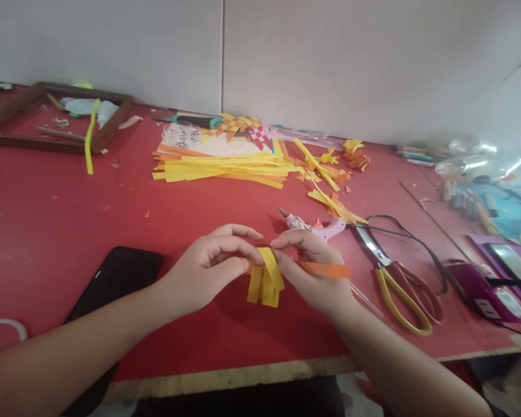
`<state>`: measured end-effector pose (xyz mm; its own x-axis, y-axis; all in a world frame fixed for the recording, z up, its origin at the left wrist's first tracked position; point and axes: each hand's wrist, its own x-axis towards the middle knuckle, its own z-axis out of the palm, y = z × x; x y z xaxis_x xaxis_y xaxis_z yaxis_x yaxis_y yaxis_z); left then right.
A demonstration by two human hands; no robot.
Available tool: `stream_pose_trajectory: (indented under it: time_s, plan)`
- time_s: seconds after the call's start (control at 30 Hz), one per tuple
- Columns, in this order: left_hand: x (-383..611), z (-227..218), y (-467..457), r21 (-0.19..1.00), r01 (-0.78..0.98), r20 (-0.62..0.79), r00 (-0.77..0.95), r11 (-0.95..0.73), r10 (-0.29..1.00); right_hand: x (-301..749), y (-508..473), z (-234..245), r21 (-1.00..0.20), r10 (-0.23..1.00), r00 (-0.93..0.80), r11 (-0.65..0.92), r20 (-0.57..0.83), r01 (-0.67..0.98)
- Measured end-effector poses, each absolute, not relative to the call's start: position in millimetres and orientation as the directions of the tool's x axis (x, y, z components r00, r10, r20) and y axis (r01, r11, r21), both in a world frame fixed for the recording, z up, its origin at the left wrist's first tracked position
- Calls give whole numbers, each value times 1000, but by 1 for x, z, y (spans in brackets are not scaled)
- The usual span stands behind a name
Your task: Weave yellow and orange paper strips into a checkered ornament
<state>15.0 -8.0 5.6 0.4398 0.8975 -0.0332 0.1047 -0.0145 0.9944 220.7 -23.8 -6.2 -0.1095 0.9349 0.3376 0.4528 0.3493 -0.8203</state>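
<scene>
Between my hands, over the near part of the red table, is a small piece of yellow and orange paper strips (267, 278), its yellow ends hanging down. My left hand (219, 255) pinches its left side with thumb and fingers. At its right side, the fingers of my right hand (310, 263) are closed on the same strips. An orange strip end (325, 269) sticks out across my right palm. My fingers hide how the strips are joined. Just behind my right hand lies a pink glue gun (330, 229).
Scissors (395, 278) with yellow and red handles lie right, near a black cord. A black phone (117, 278) lies left. Behind are piled paper strips (226, 168), woven paper pieces (237, 124) and a brown frame (21, 104). A purple power socket (486, 289) stands far right.
</scene>
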Motion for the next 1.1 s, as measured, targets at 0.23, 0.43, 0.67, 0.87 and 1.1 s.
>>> stream_pose_trajectory:
  time_s: [0.23, 0.43, 0.67, 0.87, 1.1]
  plan:
    - [16, 3, -10, 995, 70, -90, 416, 67, 905, 220, -25, -12, -880, 949, -116, 315, 293, 356]
    - [18, 3, -7, 971, 22, -226, 406, 238, 886, 221, -22, -10, -764, 891, -174, 451, 420, 461]
    - [17, 0, -8, 972, 86, -234, 418, 218, 878, 218, -20, -5, -372, 655, -385, 716, 650, 591]
    - [18, 1, -10, 979, 122, -199, 439, 162, 876, 219, -22, -6, -385, 688, -436, 703, 580, 598]
    - [17, -2, -9, 980, 96, -199, 458, 174, 867, 220, -26, -3, -470, 752, -462, 656, 469, 591]
